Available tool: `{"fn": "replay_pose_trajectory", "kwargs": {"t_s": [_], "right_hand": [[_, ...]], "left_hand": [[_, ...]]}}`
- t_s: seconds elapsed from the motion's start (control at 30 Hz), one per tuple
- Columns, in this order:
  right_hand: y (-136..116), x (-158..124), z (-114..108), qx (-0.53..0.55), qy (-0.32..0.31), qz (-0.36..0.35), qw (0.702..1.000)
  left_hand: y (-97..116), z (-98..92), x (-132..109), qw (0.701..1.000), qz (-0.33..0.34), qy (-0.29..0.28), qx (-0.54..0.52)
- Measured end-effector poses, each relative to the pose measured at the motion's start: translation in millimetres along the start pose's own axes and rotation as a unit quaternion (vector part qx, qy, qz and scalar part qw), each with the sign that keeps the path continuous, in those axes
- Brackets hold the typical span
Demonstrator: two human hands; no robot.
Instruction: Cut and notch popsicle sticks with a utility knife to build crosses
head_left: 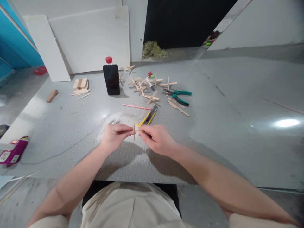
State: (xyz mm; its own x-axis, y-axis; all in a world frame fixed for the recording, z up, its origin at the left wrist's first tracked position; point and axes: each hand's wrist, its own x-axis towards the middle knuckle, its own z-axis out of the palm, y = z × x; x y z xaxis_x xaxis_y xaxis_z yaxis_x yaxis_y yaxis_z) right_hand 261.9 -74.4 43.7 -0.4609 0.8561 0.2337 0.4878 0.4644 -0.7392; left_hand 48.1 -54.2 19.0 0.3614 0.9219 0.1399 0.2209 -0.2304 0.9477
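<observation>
Between my two hands, just above the grey table (95, 114), is a small cross of wooden craft sticks (134, 134). My left hand (114, 135) pinches it from the left side with thumb and fingertips. From the right, my right hand (156, 138) pinches an end of it; the exact grip is partly hidden by the fingers. A yellow and black utility knife (149, 116) lies right behind my right hand. Beyond it rests a pink patterned pencil (136, 106).
Several finished stick crosses (152, 98) lie farther back, beside green-handled pliers (179, 95) and loose sticks (178, 107). A black phone (111, 79) leans upright against a red-capped bottle (108, 60). Bundled craft sticks (80, 84), a wooden block (52, 95) and a purple device (15, 152) are leftward.
</observation>
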Motion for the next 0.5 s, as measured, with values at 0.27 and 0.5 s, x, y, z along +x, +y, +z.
{"fn": "replay_pose_trajectory", "kwargs": {"t_s": [0.27,0.5], "right_hand": [[-3,0,0,0.012,-0.003,0.005,1.0],[-3,-1,-1,0.004,0.001,0.007,1.0]], "left_hand": [[12,5.1,0,0.998,-0.008,0.036,-0.051],[14,6.2,1,0.996,-0.016,0.041,-0.073]]}}
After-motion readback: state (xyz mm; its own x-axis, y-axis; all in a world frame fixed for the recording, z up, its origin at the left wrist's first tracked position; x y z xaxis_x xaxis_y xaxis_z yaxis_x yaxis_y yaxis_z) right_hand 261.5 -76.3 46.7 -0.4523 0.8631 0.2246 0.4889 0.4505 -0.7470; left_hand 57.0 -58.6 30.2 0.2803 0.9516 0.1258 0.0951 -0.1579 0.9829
